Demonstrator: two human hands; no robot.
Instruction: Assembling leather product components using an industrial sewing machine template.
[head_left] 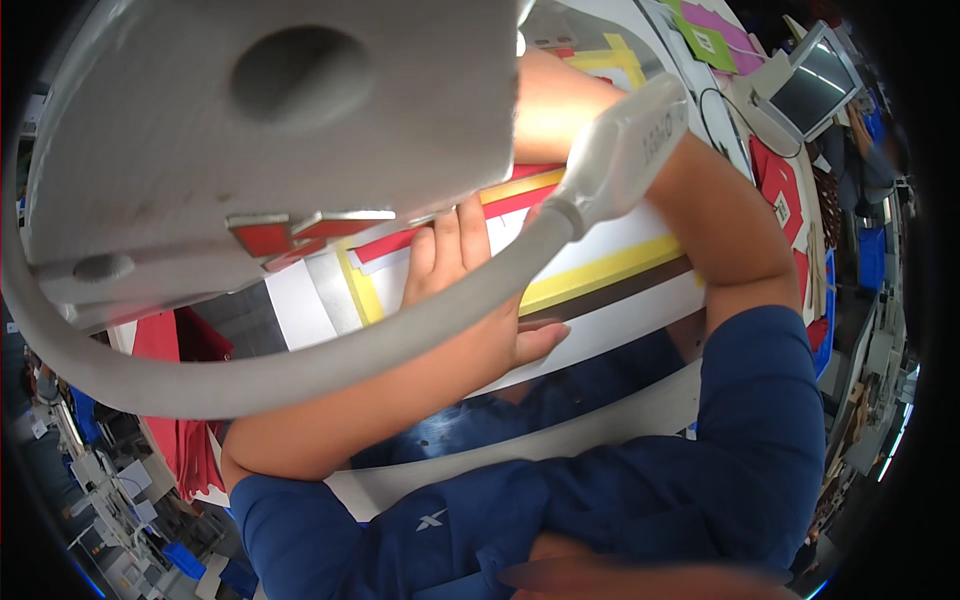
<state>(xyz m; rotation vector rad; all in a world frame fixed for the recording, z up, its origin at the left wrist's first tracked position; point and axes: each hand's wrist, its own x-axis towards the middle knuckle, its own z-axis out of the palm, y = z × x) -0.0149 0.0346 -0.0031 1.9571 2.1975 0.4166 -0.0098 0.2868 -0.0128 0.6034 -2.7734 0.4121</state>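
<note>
My left hand [465, 275] lies with its fingers stretched and apart on a white sheet-like template [590, 260] edged with yellow strips. Its fingertips are at a red strip of material [385, 243] beside the machine head, and the thumb points to the right. A grey cable [330, 375] crosses in front of the hand and hides part of it. My right forearm [720, 200] reaches up and over the far side of the template. Past the wrist, the right hand is hidden behind the grey machine head [190, 150], so its fingers do not show.
The machine head and a pale handle-shaped fitting [625, 150] on the cable fill the upper left and middle. Red fabric pieces [180, 440] hang at the left. More red pieces [775, 190], green sheet [705, 40] and a monitor [815, 80] stand at the right.
</note>
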